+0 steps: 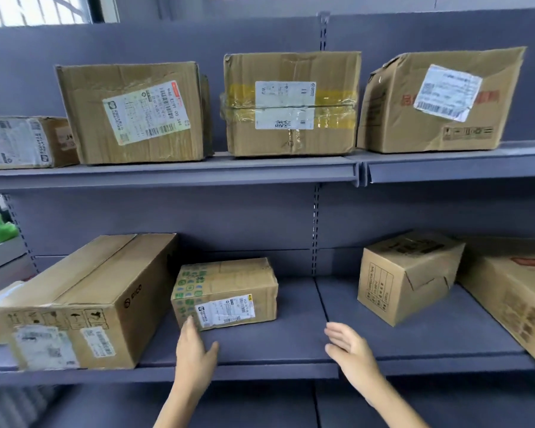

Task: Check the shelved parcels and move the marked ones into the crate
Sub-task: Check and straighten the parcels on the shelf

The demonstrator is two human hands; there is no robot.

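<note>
From my remote seat, both hands reach up toward the lower shelf [260, 350] of a grey-blue rack. The left hand [195, 350] rises with fingers straight and together, thumb splayed to the right, fingertips touching the bottom left corner of the small parcel [226, 291] that sits near the middle of the lower shelf; it grips nothing. The right hand [349, 347] hovers over the front of the lower shelf, well to the right of the small parcel, fingers straight and slightly spread, palm turned leftward, holding nothing. Both forearms come up from the bottom edge, bare.

The small parcel carries a white label on its front face and green printing on its left part. Just to its left lies a long carton [81, 301] with handling symbols and two labels on its near end. To the right of the small parcel, past a bare stretch of shelf, a dented box [405, 276] sits tilted, and a larger box [513, 301] lies at the right edge.

On the upper shelf [198, 171], above the small parcel, stand three labelled cartons: one with a slanted label [136, 112], one wrapped in yellow tape [291, 103], and a crumpled one [439, 100].
</note>
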